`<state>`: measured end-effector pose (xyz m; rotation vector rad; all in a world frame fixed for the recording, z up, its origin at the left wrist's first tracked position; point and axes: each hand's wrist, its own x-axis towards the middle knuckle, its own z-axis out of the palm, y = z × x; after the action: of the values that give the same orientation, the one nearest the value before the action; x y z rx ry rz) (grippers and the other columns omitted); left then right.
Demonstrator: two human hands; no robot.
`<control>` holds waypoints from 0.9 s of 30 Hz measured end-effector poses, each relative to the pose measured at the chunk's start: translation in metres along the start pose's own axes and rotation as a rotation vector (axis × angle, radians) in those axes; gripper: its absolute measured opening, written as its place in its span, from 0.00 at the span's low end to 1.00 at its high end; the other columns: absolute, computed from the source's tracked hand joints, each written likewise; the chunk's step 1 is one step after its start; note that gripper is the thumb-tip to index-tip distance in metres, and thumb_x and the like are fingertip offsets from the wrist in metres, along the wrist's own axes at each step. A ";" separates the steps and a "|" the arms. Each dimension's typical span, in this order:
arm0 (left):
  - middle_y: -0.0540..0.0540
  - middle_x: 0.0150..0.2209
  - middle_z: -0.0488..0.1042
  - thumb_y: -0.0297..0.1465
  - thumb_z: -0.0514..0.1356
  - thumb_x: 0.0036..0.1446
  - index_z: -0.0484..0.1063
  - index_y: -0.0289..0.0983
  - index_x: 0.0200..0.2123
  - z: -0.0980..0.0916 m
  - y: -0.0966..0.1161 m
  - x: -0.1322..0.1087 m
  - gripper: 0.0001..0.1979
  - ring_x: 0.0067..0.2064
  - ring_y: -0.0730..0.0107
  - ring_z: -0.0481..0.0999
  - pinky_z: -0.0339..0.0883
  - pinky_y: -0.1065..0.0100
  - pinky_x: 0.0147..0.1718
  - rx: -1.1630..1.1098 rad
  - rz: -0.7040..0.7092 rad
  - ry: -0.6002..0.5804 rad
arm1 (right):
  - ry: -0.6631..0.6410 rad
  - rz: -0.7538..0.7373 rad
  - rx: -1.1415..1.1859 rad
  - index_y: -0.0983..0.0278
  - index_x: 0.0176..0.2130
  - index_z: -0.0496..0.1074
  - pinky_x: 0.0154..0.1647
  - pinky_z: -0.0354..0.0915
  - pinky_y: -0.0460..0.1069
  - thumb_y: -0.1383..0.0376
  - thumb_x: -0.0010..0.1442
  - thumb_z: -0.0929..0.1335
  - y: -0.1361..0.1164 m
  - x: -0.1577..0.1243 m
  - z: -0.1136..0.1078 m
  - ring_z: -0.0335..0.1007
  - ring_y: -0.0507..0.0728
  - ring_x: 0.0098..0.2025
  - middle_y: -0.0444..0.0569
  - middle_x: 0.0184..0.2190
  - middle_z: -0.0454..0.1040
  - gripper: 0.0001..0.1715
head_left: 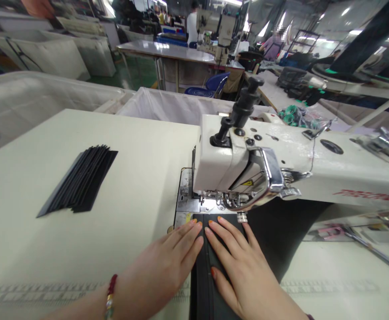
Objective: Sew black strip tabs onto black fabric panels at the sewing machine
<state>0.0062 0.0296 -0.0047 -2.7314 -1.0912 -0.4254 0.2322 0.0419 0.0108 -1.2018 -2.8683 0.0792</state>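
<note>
L hand point(164, 264): fingers out straight & close together, tips flat on the L part of the black piece, no pinch that I can see
R hand point(246, 269): fingers a bit spread, also pressing down flat, thumb out on the piece too. not gripping afaict
Black piece point(202, 289): lying on the table under both hands, far end right up at the plate. a line runs lengthwise btwn the hands
Knob point(242, 217): R outer fingertip is just beside it, imo watch that one
Plate point(186, 202): shiny metal, just ahead of the fingertips. can't make out the needle tbh
How-to: imo light even pressure w/ both hands, line pointing straight at the machine, edges flat. guide, don't shove, & tips shy of the metal bits
Machine point(214, 164): white, head over the plate, arm off to the R
Strips point(81, 180): black pile on the L of the table point(141, 142), well apart from the hands
Ruler marks point(330, 286): along the near side, prob handy for checking it's straight
Bin point(167, 104): white-lined, past the far edge
</note>
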 end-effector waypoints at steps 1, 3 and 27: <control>0.36 0.57 0.67 0.19 0.47 0.60 0.66 0.29 0.53 0.000 0.000 0.000 0.20 0.58 0.54 0.67 0.71 0.59 0.49 -0.001 -0.002 -0.003 | 0.000 0.000 -0.001 0.60 0.67 0.47 0.66 0.39 0.69 0.66 0.60 0.60 0.000 0.001 0.000 0.43 0.60 0.67 0.42 0.67 0.47 0.38; 0.36 0.57 0.67 0.18 0.46 0.59 0.66 0.29 0.53 -0.001 0.001 0.000 0.20 0.58 0.53 0.67 0.71 0.59 0.49 -0.005 -0.005 -0.006 | 0.000 0.001 -0.002 0.60 0.67 0.47 0.66 0.39 0.69 0.66 0.60 0.60 0.000 0.002 0.000 0.43 0.60 0.67 0.43 0.67 0.47 0.38; 0.31 0.61 0.60 0.16 0.47 0.56 0.62 0.26 0.57 0.004 -0.015 0.001 0.25 0.61 0.47 0.61 0.71 0.55 0.49 -0.007 0.042 -0.070 | -0.043 0.070 0.159 0.58 0.67 0.47 0.67 0.34 0.68 0.63 0.61 0.62 0.004 0.014 -0.002 0.42 0.59 0.67 0.40 0.67 0.48 0.37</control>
<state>-0.0029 0.0419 -0.0078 -2.7889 -1.0482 -0.3308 0.2258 0.0547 0.0131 -1.2844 -2.7921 0.3322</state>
